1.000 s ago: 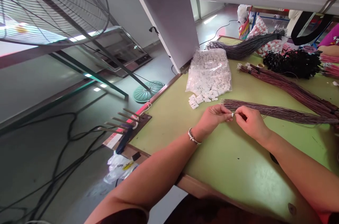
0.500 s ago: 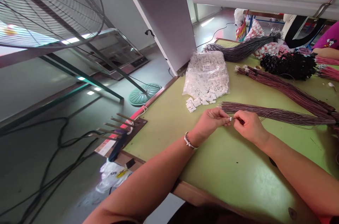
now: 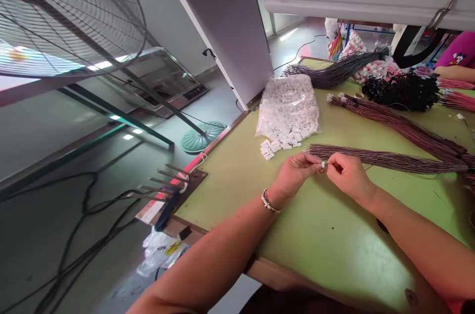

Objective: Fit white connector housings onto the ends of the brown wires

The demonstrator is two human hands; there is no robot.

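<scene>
My left hand (image 3: pixel 295 173) pinches a small white connector (image 3: pixel 322 164) just above the green table (image 3: pixel 326 235). My right hand (image 3: pixel 349 175) is closed in a pinch right against it, holding a thin wire whose end meets the connector. Both hands sit at the left end of a flat bundle of brown wires (image 3: pixel 386 158). A clear bag of white connectors (image 3: pixel 288 109) lies behind my left hand, with several loose connectors (image 3: pixel 272 147) spilled from its mouth. A bracelet circles my left wrist.
More wire bundles lie across the far table: reddish-brown (image 3: pixel 401 123), grey (image 3: pixel 334 69), and a black heap (image 3: pixel 403 89). Another person's arm in a pink sleeve (image 3: pixel 458 57) rests at the far right. A large floor fan (image 3: pixel 67 12) stands left; a pegged rack (image 3: pixel 174 185) juts off the table corner.
Both hands stay pinched together at the same spot by the wire bundle; the view has shifted slightly.
</scene>
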